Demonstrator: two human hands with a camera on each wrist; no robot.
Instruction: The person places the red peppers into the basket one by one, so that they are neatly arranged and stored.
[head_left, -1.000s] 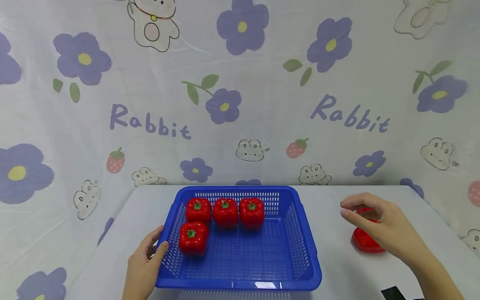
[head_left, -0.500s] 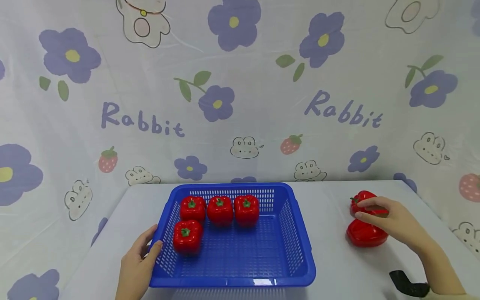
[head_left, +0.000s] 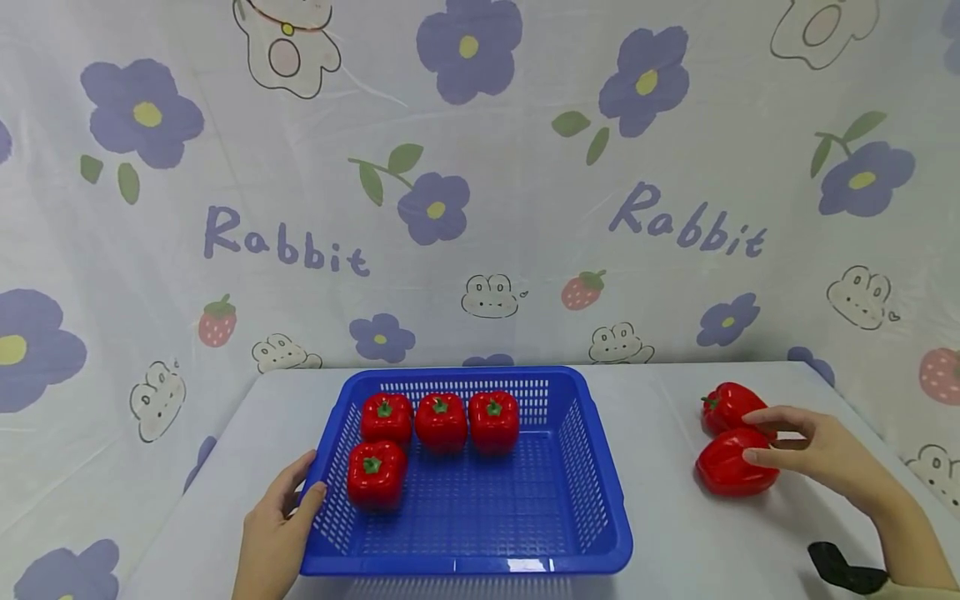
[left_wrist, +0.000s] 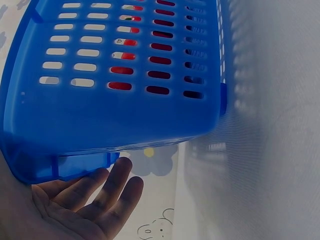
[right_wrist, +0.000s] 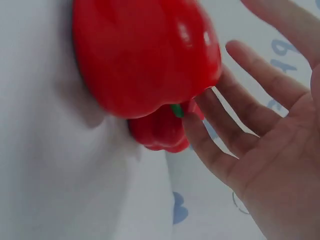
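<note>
The step in hand looks to be taking up a loose pepper. The right hand (head_left: 821, 450) is spread, thumb and fingers apart around a glossy red, lobed bell pepper (head_left: 731, 468) lying on its side on the smooth white tabletop (head_left: 667, 533), to the right of the blue perforated plastic basket (head_left: 390, 567). It has no closed grip; whether any fingertip touches the skin, I cannot tell. The left hand (head_left: 276, 521) rests at the basket's left rim, fingers loosely extended, probably steadying it.

The next move seems to call for curling the right fingers round the pepper's bulge, then lifting it clear of the basket's right wall.

A second red pepper with a green stem (head_left: 727, 407) lies right of the basket, farther back, its stem toward the basket. Inside the basket, three upright, boxy red peppers (head_left: 441, 423) line the back wall, and a fourth (head_left: 377, 475) stands before the leftmost. Their hard shine suggests moulded plastic, likely slippery; the basket's slotted walls look thin but stiff.
</note>
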